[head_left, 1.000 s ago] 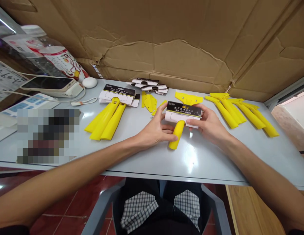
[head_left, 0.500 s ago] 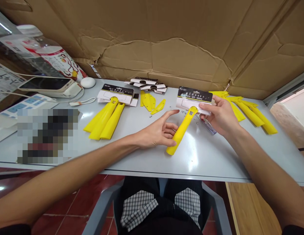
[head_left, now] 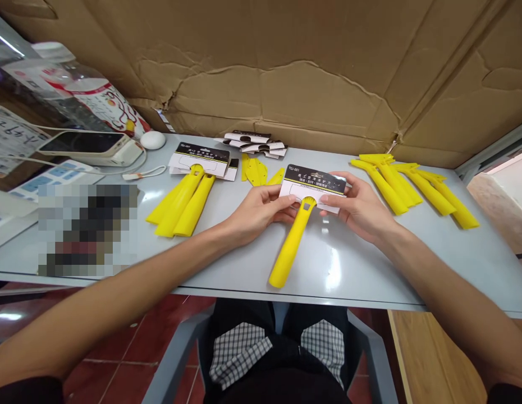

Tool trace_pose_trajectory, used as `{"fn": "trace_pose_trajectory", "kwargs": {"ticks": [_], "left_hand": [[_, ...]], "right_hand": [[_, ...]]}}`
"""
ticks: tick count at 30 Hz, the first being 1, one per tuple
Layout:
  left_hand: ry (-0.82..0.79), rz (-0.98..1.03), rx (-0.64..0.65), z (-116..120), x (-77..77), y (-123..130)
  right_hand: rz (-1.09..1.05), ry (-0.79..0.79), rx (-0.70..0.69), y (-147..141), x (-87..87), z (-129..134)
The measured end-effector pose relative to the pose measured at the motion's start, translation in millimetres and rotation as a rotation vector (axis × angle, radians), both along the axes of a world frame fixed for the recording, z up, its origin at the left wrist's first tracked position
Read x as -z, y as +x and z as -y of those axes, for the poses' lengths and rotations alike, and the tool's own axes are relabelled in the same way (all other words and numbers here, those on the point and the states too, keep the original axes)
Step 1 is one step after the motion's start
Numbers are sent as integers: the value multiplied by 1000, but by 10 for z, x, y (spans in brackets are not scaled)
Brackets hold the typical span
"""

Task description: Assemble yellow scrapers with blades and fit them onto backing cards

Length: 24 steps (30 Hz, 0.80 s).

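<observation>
Their L hand, now off the yellow handle, is pinching printed card by left side w/ R hand pinching right, handle poking out below over table, prob. squaring up.

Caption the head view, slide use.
Left hand and right hand hold a printed card, yellow handle protruding; carded yellow tools lie to the left.

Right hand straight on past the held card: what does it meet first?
Probably the left hand, at the other end of the held card, facing the right hand. Loose yellow pieces seem to lie beyond it, though depth is unclear from this one view.
</observation>
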State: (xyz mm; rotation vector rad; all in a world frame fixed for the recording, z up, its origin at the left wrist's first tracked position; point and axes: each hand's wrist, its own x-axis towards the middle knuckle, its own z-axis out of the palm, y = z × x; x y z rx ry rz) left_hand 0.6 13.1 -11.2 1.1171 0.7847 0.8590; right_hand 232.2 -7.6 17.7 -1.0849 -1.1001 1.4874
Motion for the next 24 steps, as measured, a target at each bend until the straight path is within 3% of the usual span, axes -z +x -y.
{"fn": "trace_pose_trajectory", "kwargs": {"ticks": [4, 8, 11, 18, 21, 24], "left_hand": [[10, 36, -98, -12, -17, 4], [-6, 59, -179, -62, -9, 9], [-11, 41, -170, -86, 3, 6], [-80, 25, -61, -117, 50, -26], [-40, 67, -131, -135, 67, -18], [1, 43, -237, -145, 43, -4]], "right_hand": [[-43, -11, 21, -41, 27, 11], [-60, -81, -78, -107, 84, 60], [-41, -90, -117, -136, 133, 83], [-38, -30, -13, -118, 135, 59], [-18, -58, -100, -162, 156, 105], [175, -108, -136, -211, 194, 158]]}}
